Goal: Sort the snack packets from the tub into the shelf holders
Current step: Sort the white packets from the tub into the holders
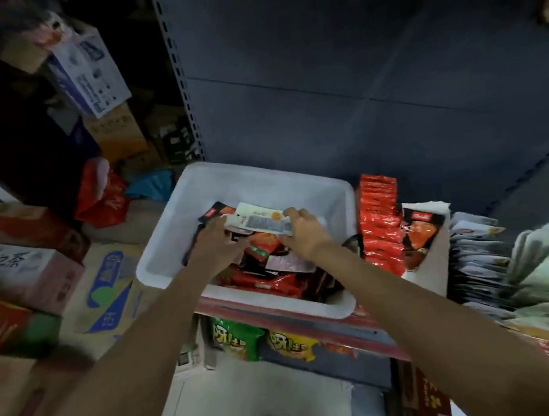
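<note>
over the white tub (174, 238), both arms reach forward (elbows low), left hand (217, 239) and right hand (304, 231) pinching one pale packet (261, 221) between them.

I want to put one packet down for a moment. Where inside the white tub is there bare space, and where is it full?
Inside the white tub, the bare floor runs along the far wall and down the left side, beside the left hand. The near right part is crowded with red and black packets. Both hands hold a pale packet above the pile; the right hand grips its right end.
</note>
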The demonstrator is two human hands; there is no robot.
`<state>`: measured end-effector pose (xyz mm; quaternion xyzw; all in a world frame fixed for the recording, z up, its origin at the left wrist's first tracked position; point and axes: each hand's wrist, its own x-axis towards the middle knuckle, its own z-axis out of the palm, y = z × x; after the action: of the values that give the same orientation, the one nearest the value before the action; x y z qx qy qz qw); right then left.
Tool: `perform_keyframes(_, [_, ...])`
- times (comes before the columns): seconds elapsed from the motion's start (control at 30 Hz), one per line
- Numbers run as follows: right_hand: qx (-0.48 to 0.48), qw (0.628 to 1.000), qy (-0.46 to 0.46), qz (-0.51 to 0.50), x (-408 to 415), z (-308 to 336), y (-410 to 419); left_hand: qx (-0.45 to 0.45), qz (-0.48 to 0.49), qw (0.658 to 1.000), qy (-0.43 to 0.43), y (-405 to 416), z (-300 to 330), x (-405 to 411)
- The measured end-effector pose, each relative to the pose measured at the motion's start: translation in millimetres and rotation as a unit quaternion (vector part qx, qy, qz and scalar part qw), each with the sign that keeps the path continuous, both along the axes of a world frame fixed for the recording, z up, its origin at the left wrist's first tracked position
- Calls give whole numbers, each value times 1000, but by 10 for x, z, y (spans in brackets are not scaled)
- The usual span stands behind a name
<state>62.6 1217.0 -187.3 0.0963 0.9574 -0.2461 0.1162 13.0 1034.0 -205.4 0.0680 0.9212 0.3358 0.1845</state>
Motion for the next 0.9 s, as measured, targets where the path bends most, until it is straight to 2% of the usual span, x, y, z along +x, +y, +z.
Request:
perform_keyframes(0.13, [-98, 991, -79, -49, -215, -228, -104, -44, -60, 997, -22, -136, -75, -72])
perform_keyframes(0.2, [-116, 986, -96, -72, -228, -334, -159, -69, -83, 994, -34, -153, -120, -93])
perform_keyframes(0.27, [-52, 994, -52, -75, -213, -401, -217, -88, -109, 990, -29, -167, -156, -119])
perform_keyframes(0.33, [51, 997, -1, -51, -177, -366, -304, -77, -117, 990, -30, -178, -166, -125])
perform_keyframes(0.43, [186, 981, 18, 53, -112, -262, -412, -29, -97, 995, -25, -189, -175, -131])
perform_keyframes(0.5, [221, 970, 33, 90, -77, -199, -402, -10, -84, 996, -31, -172, -134, -116])
perform_keyframes(0.57, [152, 985, 71, 48, -53, -97, -317, -15, -62, 997, -37, -129, -77, -93])
perform_keyframes(0.63, [17, 990, 136, -21, 1, 29, -203, 4, -45, 998, -40, -77, 24, -58])
perform_keyframes(0.73, [-147, 974, 154, -82, 135, 229, -61, 125, -22, 991, -41, 37, 200, 18])
perform_keyframes(0.8, [-208, 962, 145, -103, 240, 330, 34, 192, 14, 981, -31, 146, 342, 73])
perform_keyframes(0.9, [-249, 943, 187, -119, 418, 485, 254, 260, 43, 965, -17, 426, 504, 204])
